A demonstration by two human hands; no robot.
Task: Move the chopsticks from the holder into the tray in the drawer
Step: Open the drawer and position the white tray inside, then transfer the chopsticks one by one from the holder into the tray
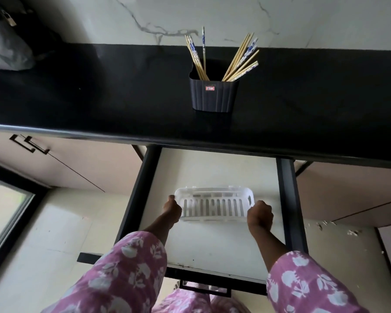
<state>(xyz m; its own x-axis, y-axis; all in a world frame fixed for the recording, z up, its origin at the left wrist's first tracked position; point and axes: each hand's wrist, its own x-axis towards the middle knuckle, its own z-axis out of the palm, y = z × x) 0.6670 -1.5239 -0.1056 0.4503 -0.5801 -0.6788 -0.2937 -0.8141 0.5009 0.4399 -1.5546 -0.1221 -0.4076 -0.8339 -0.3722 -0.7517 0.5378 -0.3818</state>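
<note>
A dark ribbed holder [213, 96] stands upright on the black counter [99, 98], full of several bamboo chopsticks [240, 62] with blue-patterned tops, fanned out to left and right. Below the counter the drawer [288, 211] is pulled out, and a white slotted plastic tray [213, 207] lies on its pale floor. My left hand [172, 210] grips the tray's left end. My right hand [260, 216] grips its right end, fingers curled. No chopstick lies in the tray.
A grey bag [4, 48] sits at the counter's far left against the marble wall. Closed cabinet doors flank the drawer, one with a black handle [28, 143]. The drawer's front handle [204, 288] shows near my pink patterned sleeves.
</note>
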